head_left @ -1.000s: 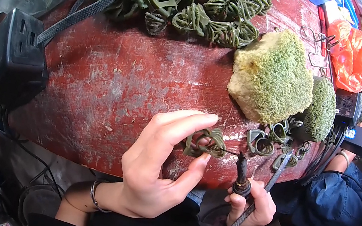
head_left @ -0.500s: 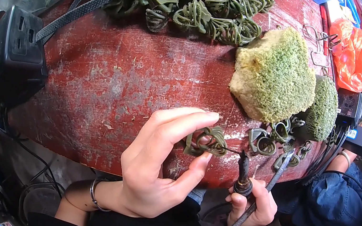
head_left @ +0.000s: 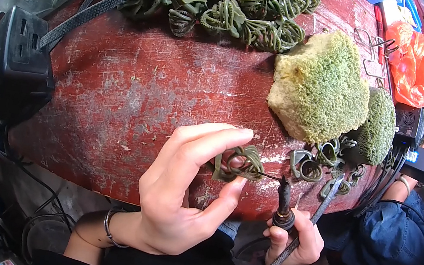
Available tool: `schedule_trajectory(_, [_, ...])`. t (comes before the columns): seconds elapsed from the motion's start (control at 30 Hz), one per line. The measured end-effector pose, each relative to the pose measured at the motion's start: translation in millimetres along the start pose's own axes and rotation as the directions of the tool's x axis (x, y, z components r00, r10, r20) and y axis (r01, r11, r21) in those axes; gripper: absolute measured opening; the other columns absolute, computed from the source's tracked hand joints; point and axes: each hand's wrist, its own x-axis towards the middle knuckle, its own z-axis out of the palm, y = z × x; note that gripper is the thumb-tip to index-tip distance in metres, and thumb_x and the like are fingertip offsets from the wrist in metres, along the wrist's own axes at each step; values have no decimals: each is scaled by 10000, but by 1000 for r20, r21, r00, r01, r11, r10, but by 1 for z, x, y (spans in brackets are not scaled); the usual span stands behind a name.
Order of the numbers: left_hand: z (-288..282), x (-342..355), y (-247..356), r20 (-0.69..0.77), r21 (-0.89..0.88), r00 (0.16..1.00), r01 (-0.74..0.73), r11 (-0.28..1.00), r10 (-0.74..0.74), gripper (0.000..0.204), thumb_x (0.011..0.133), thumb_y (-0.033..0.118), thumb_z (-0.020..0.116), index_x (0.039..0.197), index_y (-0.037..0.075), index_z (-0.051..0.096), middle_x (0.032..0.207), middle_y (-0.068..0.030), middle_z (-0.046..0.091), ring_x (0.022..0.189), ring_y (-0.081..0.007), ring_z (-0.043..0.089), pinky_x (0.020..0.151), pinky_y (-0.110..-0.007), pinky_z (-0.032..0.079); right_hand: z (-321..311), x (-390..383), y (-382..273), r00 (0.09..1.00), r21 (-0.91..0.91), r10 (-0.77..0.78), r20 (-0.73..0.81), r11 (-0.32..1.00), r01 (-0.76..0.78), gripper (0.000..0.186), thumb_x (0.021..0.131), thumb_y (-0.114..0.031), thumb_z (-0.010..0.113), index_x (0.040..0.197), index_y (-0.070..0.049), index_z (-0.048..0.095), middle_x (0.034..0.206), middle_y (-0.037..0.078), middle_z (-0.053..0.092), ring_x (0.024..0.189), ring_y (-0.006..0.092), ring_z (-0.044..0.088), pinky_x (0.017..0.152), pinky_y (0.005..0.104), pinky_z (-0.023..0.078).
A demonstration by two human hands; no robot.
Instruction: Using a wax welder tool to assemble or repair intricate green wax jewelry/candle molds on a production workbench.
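My left hand (head_left: 182,189) pinches a small cluster of dark green wax rings (head_left: 240,163) between thumb and fingers, above the table's near edge. To its right, my right hand (head_left: 297,241) grips a dark-tipped wax pen (head_left: 284,205) pointing up. From the pen's head a thin wire reaches left to the held rings and appears to touch them. A grey rod-shaped tool with a textured handle (head_left: 283,258) and a flat metal tip also lies in my right hand, slanting up to the right. Several loose green rings (head_left: 310,170) lie beyond that hand.
A large heap of green ring pieces (head_left: 227,16) covers the far side of the red table (head_left: 117,93). Two greenish foam blocks (head_left: 321,89) stand right. A black box with a strap (head_left: 19,64) is at left. Beyond are an orange bag (head_left: 413,66), cables and another person's sleeve (head_left: 398,233).
My left hand and the rings in it have shifted very slightly to the left. The right hand with its tools has barely moved.
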Motion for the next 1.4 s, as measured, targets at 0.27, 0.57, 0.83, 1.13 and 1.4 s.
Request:
schedule_trajectory(0.27, [-1,0,0,3,-11,1000,17,1000,-17,504,670,-177,554,1143,-74,413,1131,-152,405,989,-167,484,808,-246,432,1,1,-1,1000,5,-9,14,1000,9,301,729,-251,700,838,8,593,605,73,567,504,201,567,475,267,444])
schedule_trajectory(0.57, [-1,0,0,-6,-19,1000,23,1000,-23,498,674,-170,556,1142,-75,414,1128,-151,411,975,-157,485,810,-242,429,0,0,0,1000,-21,-17,20,1000,17,326,731,-277,703,839,8,588,610,71,569,499,200,562,465,271,438])
schedule_trajectory(0.83, [-1,1,0,-15,-17,999,39,999,-39,480,682,-162,558,1134,-78,419,1123,-148,414,970,-155,486,814,-240,428,2,-1,2,1000,47,5,2,999,-5,330,736,-277,698,840,15,583,628,84,583,507,194,564,473,267,440])
schedule_trajectory(1.13, [7,1,0,-102,-57,994,40,998,-46,455,665,-105,629,1097,-75,490,1105,-155,447,925,-180,532,771,-254,475,-20,20,29,781,64,243,-575,965,-253,199,747,-110,684,822,33,568,614,24,537,534,77,496,496,203,392])
schedule_trajectory(1.4, [9,-2,7,-38,-69,991,122,990,-125,504,663,-61,686,1125,-68,485,1106,-147,449,965,-190,519,780,-263,482,-38,27,42,776,-131,174,-607,940,-313,222,680,-63,737,794,28,571,621,66,546,530,114,488,518,229,403])
